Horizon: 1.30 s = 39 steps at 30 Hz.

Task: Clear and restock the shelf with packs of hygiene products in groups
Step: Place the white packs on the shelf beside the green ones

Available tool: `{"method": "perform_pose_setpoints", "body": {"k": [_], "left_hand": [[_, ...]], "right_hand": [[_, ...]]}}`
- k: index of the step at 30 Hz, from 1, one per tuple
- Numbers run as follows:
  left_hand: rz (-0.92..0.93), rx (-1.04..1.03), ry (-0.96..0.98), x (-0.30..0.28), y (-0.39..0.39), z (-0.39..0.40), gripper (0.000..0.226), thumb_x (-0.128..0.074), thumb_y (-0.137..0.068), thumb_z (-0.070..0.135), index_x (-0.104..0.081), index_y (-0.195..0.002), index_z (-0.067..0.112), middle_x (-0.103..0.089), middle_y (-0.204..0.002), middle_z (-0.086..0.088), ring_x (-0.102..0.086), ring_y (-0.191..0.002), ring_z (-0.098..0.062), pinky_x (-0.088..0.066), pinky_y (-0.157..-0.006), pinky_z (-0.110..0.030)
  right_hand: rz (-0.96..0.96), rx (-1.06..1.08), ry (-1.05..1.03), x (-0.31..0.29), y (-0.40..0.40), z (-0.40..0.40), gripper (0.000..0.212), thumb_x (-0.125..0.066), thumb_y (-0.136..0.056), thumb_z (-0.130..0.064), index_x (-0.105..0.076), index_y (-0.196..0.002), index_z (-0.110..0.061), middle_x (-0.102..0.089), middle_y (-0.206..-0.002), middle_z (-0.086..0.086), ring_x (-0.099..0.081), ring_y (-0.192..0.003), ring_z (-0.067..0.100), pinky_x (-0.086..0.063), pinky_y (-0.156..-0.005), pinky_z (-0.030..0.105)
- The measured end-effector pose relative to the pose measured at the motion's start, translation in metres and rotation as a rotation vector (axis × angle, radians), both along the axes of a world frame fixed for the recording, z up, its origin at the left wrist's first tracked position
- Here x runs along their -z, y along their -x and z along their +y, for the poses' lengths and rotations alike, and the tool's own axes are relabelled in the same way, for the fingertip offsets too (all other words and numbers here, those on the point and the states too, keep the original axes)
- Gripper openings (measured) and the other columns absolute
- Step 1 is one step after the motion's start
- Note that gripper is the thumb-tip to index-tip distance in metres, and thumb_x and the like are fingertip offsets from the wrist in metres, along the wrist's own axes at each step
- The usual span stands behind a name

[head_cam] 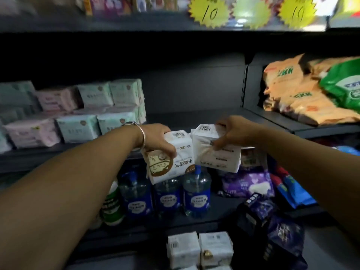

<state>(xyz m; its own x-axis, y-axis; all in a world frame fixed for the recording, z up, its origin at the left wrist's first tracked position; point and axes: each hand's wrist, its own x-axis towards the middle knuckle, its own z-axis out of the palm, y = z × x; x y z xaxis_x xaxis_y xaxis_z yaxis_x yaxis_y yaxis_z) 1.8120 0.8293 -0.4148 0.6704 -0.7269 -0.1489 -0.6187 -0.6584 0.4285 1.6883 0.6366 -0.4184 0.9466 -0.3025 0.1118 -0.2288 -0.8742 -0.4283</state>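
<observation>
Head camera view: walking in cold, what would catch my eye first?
Two bare hands at the centre, the left hand and the right hand, each gripping a white pack at the front edge of the dark middle shelf. Then the yellow starburst price tags top right, and the pastel packs stacked at left.

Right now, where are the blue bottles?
In the head view, the blue bottles stand in a row on the lower shelf, just below the two white packs the hands hold.

One head-worn view looks forward and down, close to the shelf [194, 121].
</observation>
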Motion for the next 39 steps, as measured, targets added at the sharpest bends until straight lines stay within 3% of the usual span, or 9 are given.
{"method": "perform_pose_setpoints", "body": {"k": [3,8,11,18,25,27,31,35,39], "left_hand": [[-0.056,-0.056,0.091,-0.014,-0.006,-0.016,0.044,-0.073,-0.075,0.026,-0.049,-0.111,0.019,-0.067,-0.095,0.0,-0.065,-0.073,-0.011,-0.05,-0.049,-0.017],[-0.058,-0.155,0.374,-0.021,-0.035,-0.041,0.089,-0.07,-0.074,0.028,-0.014,-0.141,0.044,-0.048,-0.122,-0.002,-0.061,-0.096,-0.026,-0.054,-0.082,-0.036],[-0.055,-0.234,0.56,-0.021,-0.054,-0.055,0.077,-0.069,-0.072,0.027,-0.026,-0.133,0.046,-0.047,-0.125,-0.005,-0.06,-0.096,-0.026,-0.054,-0.078,-0.035],[-0.054,-0.433,0.875,-0.01,-0.103,-0.083,0.071,-0.078,-0.072,0.022,-0.029,-0.123,0.013,-0.046,-0.12,-0.004,-0.049,-0.108,-0.022,-0.039,-0.081,-0.028],[0.065,-0.516,0.983,0.011,-0.159,-0.111,0.074,-0.08,-0.067,0.021,-0.033,-0.123,0.016,-0.048,-0.122,-0.005,-0.054,-0.096,-0.02,-0.046,-0.074,-0.03],[0.165,-0.501,1.023,0.017,-0.175,-0.119,0.085,-0.081,-0.061,0.016,-0.029,-0.129,0.026,-0.044,-0.126,-0.001,-0.054,-0.103,-0.022,-0.052,-0.085,-0.038],[0.42,-0.4,1.025,0.035,-0.205,-0.121,0.087,-0.079,-0.061,-0.004,-0.034,-0.128,0.03,-0.051,-0.123,-0.003,-0.053,-0.112,-0.025,-0.049,-0.095,-0.046],[0.211,-0.442,0.821,0.051,-0.224,-0.117,0.086,-0.082,-0.063,0.002,-0.035,-0.132,0.021,-0.051,-0.122,-0.002,-0.05,-0.107,-0.019,-0.045,-0.09,-0.034],[-0.009,-0.566,0.532,0.051,-0.23,-0.115,0.095,-0.085,-0.059,0.012,-0.03,-0.136,0.023,-0.052,-0.128,-0.006,-0.052,-0.113,-0.026,-0.045,-0.098,-0.04]], "right_hand": [[-0.091,0.087,-0.057,-0.012,-0.007,-0.02,0.042,-0.082,-0.066,-0.023,-0.062,-0.101,-0.009,-0.065,-0.099,0.006,-0.063,-0.09,0.023,-0.053,-0.08,0.034],[-0.185,0.173,-0.075,-0.022,-0.028,-0.05,0.049,-0.08,-0.067,-0.027,-0.056,-0.108,-0.014,-0.063,-0.104,0.005,-0.06,-0.098,0.025,-0.045,-0.097,0.047],[-0.217,0.214,-0.056,-0.02,-0.052,-0.057,0.052,-0.077,-0.07,-0.03,-0.051,-0.112,-0.016,-0.061,-0.103,0.002,-0.059,-0.099,0.022,-0.041,-0.101,0.047],[-0.213,0.312,0.133,-0.017,-0.103,-0.079,0.059,-0.072,-0.075,-0.037,-0.045,-0.122,-0.016,-0.06,-0.106,0.002,-0.054,-0.1,0.02,-0.031,-0.099,0.041],[-0.277,0.293,0.126,-0.02,-0.163,-0.097,0.06,-0.071,-0.074,-0.038,-0.046,-0.125,-0.016,-0.063,-0.111,0.003,-0.055,-0.105,0.022,-0.03,-0.096,0.038],[-0.288,0.287,0.159,-0.02,-0.176,-0.103,0.061,-0.071,-0.074,-0.037,-0.046,-0.125,-0.015,-0.062,-0.112,0.004,-0.054,-0.106,0.024,-0.029,-0.094,0.037],[-0.284,0.263,0.282,-0.013,-0.197,-0.112,0.059,-0.07,-0.073,-0.037,-0.048,-0.123,-0.015,-0.058,-0.116,0.004,-0.051,-0.11,0.025,-0.026,-0.087,0.033],[-0.297,0.202,0.3,-0.001,-0.215,-0.114,0.061,-0.071,-0.071,-0.04,-0.047,-0.123,-0.017,-0.056,-0.119,0.002,-0.047,-0.114,0.023,-0.025,-0.087,0.032],[-0.28,0.132,0.253,0.006,-0.224,-0.111,0.065,-0.07,-0.073,-0.043,-0.044,-0.127,-0.019,-0.054,-0.122,0.0,-0.046,-0.117,0.021,-0.025,-0.096,0.034]]}}
